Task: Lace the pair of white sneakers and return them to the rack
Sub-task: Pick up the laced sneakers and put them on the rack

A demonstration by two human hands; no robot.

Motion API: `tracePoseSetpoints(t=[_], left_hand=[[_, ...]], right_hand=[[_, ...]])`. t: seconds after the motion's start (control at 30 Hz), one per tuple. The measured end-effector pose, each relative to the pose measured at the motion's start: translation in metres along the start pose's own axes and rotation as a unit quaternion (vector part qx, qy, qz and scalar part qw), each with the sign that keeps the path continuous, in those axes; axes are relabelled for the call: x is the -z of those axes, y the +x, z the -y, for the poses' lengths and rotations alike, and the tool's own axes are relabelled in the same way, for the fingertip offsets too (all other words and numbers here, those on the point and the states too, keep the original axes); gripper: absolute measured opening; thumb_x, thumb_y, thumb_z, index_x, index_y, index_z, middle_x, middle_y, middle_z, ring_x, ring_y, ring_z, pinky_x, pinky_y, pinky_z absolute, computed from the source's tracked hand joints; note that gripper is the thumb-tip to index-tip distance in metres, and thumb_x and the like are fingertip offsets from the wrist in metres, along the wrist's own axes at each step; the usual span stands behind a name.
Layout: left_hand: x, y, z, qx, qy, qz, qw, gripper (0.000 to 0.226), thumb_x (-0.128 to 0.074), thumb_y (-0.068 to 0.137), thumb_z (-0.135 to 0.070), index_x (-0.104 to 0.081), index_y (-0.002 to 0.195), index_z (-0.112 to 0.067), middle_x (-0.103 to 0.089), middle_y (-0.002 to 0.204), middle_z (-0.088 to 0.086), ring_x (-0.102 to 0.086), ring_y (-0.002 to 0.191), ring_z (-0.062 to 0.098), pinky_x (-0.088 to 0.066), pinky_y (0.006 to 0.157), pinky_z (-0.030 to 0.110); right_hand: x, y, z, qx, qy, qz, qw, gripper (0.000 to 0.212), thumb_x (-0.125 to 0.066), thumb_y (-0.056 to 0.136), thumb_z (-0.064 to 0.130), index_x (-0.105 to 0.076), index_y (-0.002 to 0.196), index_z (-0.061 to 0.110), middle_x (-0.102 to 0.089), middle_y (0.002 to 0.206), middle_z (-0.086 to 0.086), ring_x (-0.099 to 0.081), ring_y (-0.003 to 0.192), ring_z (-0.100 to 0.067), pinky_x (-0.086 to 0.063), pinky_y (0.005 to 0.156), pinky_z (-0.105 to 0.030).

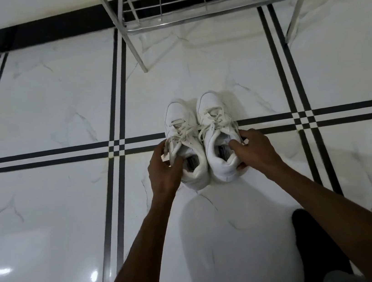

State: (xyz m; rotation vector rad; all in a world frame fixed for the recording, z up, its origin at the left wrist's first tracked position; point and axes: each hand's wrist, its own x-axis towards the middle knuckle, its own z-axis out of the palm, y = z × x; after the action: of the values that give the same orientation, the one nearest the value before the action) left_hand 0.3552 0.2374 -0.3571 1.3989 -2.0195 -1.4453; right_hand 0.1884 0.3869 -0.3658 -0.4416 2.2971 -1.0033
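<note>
Two white sneakers stand side by side on the floor, toes pointing away from me. Both have laces threaded through, with loose ends trailing. My left hand (163, 168) grips the left sneaker (182, 127) at its collar, thumb inside the opening. My right hand (254, 150) grips the right sneaker (212, 113) the same way, thumb in the opening and fingers around the outer side. The metal shoe rack (206, 6) stands beyond the sneakers at the top of the view, and its wire shelf holds nothing that I can see.
The floor is glossy white marble tile (43, 101) crossed by black stripes. A dark baseboard (34, 35) runs along the wall behind the rack. My dark-socked foot (313, 237) rests at the lower right. The rack's legs stand on the floor ahead of the sneakers.
</note>
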Motion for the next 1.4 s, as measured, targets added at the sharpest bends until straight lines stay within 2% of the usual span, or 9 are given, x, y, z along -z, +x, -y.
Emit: tracePoseSetpoints(t=[0.17,0.37,0.53,0.63,0.73,0.8,1.1,1.23,1.4], left_hand=[[0.018,-0.012,-0.07,0.007,0.006,0.003,1.0,0.057,-0.074,0.08,-0.026,-0.061,0.135,-0.025,-0.071,0.122,-0.005,-0.069,0.108,0.019,-0.06,0.092,0.046],[0.055,-0.033,-0.202,-0.003,0.005,0.003,1.0,0.055,-0.072,0.083,-0.026,-0.06,0.136,-0.025,-0.071,0.122,-0.007,-0.07,0.107,0.012,-0.061,0.09,0.041],[0.085,-0.044,-0.319,-0.007,0.0,0.01,1.0,0.05,-0.074,0.088,-0.013,-0.062,0.135,-0.025,-0.071,0.12,-0.014,-0.071,0.103,0.011,-0.061,0.084,0.029],[0.099,-0.045,-0.384,-0.007,-0.006,0.015,1.0,0.046,-0.075,0.089,-0.012,-0.064,0.132,-0.024,-0.072,0.115,-0.015,-0.071,0.101,0.009,-0.06,0.079,0.022],[0.102,-0.033,-0.424,-0.019,-0.012,0.004,1.0,0.046,-0.073,0.09,-0.016,-0.063,0.133,-0.025,-0.071,0.121,-0.01,-0.068,0.109,0.016,-0.06,0.088,0.034],[0.099,-0.018,-0.446,-0.031,-0.016,0.006,0.999,0.047,-0.07,0.088,-0.022,-0.062,0.134,-0.025,-0.071,0.124,-0.009,-0.067,0.112,0.016,-0.059,0.091,0.036],[0.069,0.105,-0.496,-0.042,-0.013,-0.014,0.999,0.049,-0.065,0.088,-0.022,-0.061,0.137,-0.02,-0.07,0.125,-0.005,-0.066,0.111,0.015,-0.059,0.091,0.035],[0.059,0.161,-0.497,-0.021,-0.019,-0.016,0.999,0.046,-0.067,0.093,-0.013,-0.06,0.137,-0.018,-0.07,0.126,-0.003,-0.067,0.112,0.019,-0.059,0.089,0.032],[0.045,0.236,-0.49,-0.02,0.005,0.003,1.0,0.047,-0.065,0.09,-0.017,-0.06,0.137,-0.017,-0.069,0.128,0.0,-0.066,0.116,0.02,-0.061,0.09,0.04]], right_hand=[[0.048,-0.018,0.05,0.027,-0.002,-0.013,1.0,0.018,-0.059,0.085,0.028,-0.06,0.074,0.014,-0.061,0.08,-0.009,-0.061,0.081,-0.026,-0.044,0.07,-0.031],[0.139,-0.044,0.143,0.047,-0.032,-0.021,0.998,0.017,-0.06,0.091,0.017,-0.068,0.098,0.004,-0.051,0.083,-0.006,-0.053,0.076,-0.021,-0.032,0.058,-0.01],[0.222,-0.059,0.225,0.09,-0.033,-0.04,0.995,0.023,-0.062,0.091,0.013,-0.067,0.11,0.003,-0.053,0.09,-0.01,-0.049,0.069,-0.012,-0.038,0.065,0.0],[0.265,-0.058,0.269,0.098,-0.039,-0.04,0.994,0.025,-0.064,0.09,0.014,-0.067,0.112,0.003,-0.054,0.091,-0.01,-0.05,0.071,-0.016,-0.038,0.062,-0.005],[0.293,-0.044,0.297,0.09,-0.036,-0.038,0.995,0.025,-0.064,0.09,0.019,-0.067,0.11,0.005,-0.057,0.094,-0.011,-0.056,0.075,-0.02,-0.042,0.066,-0.017],[0.307,-0.027,0.311,0.09,-0.035,-0.044,0.994,0.025,-0.065,0.09,0.02,-0.068,0.11,0.006,-0.059,0.095,-0.013,-0.059,0.077,-0.022,-0.049,0.07,-0.03],[0.33,0.089,0.363,0.084,-0.02,-0.053,0.995,0.026,-0.064,0.09,0.015,-0.068,0.114,0.005,-0.059,0.101,-0.017,-0.058,0.087,-0.021,-0.045,0.073,-0.017],[0.319,0.145,0.374,0.068,-0.05,-0.052,0.995,0.024,-0.063,0.088,0.011,-0.068,0.108,-0.001,-0.061,0.097,-0.022,-0.061,0.086,-0.03,-0.052,0.075,-0.037],[0.301,0.208,0.379,0.053,-0.068,-0.039,0.996,0.029,-0.063,0.091,0.016,-0.066,0.115,0.001,-0.059,0.099,-0.021,-0.06,0.088,-0.03,-0.044,0.074,-0.029]])
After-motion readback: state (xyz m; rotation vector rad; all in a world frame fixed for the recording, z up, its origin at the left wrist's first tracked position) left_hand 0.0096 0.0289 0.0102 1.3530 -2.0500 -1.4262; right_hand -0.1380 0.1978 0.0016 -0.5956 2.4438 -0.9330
